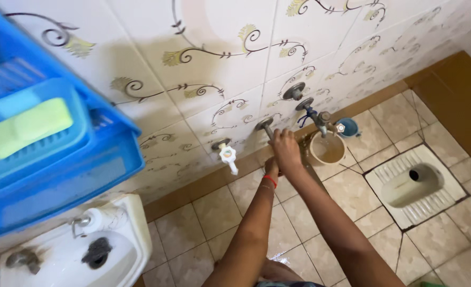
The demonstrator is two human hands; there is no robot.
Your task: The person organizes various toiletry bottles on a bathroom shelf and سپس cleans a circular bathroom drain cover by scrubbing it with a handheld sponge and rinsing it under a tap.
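Note:
My right hand [286, 150] reaches to the tiled wall, and its fingers close around the end of a metal tap [264, 126]. My left hand [272, 169] is tucked just below it, under the tap, mostly hidden by the right hand. A red thread band [270, 179] sits on the left wrist. Whether the left hand holds anything is not visible. To the left of this tap, a white-handled tap [227, 154] sticks out of the wall.
A third tap [319, 119] hangs over a beige bucket [328, 150], next to a blue mug [348, 127]. A squat toilet pan [413, 186] is set in the floor at right. A white sink [132, 234] is lower left. Above it, a blue rack [87, 175] holds green soap [31, 127].

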